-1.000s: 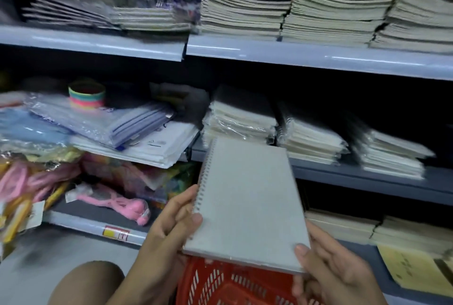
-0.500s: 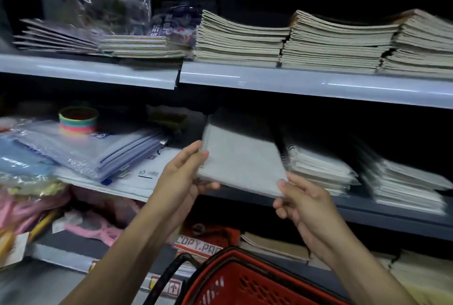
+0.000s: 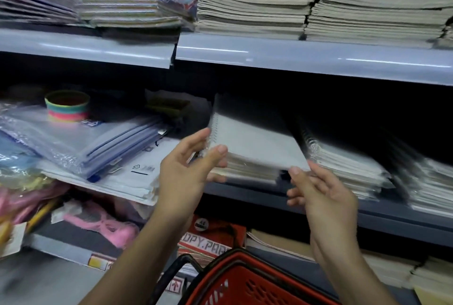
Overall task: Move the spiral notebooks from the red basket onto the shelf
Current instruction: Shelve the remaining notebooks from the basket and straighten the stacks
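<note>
A grey spiral notebook lies flat on top of a stack of wrapped notebooks on the middle shelf. My left hand pinches its front left corner by the spiral, thumb on top and fingers underneath. My right hand is at the front right corner, fingers spread, with only the thumb tip touching the cover. The red basket with a black handle sits below my arms at the bottom edge; its contents are hidden.
Two more wrapped notebook stacks stand to the right. The upper shelf overhangs closely, loaded with exercise books. On the left are plastic folders, a rainbow spring toy and a pink item. A copy-paper pack lies below.
Both hands lifted the notebook from above the basket up and forward onto the shelf stack. It now rests flat there, and my right hand has loosened from its corner.
</note>
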